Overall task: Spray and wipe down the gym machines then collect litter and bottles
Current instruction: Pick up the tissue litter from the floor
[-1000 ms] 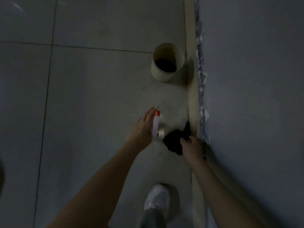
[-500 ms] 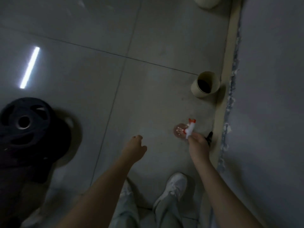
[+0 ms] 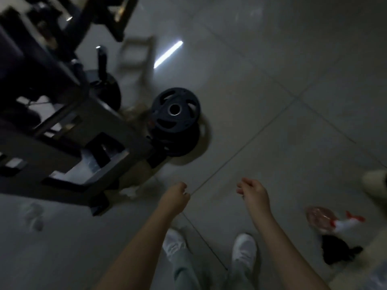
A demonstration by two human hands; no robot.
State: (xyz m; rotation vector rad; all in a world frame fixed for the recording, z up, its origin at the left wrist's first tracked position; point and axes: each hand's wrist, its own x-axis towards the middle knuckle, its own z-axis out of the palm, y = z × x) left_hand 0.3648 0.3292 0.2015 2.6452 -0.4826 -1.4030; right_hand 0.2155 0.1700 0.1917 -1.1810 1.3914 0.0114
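A spray bottle with a white and red trigger head lies on the tiled floor at the lower right, beside a black cloth. My right hand hangs over the floor left of them, fingers loosely curled, holding nothing. My left hand is also empty, with loosely curled fingers, near the foot of a dark gym machine that fills the left side.
A stack of black weight plates stands on the floor beside the machine. A pale cup sits at the right edge. My white shoes stand on the grey tiles below. A light strip reflects on the floor at the top.
My right hand let go of the spray bottle, which now lies on the floor by the cloth. The view swung left toward the gym machine, and both hands are empty.
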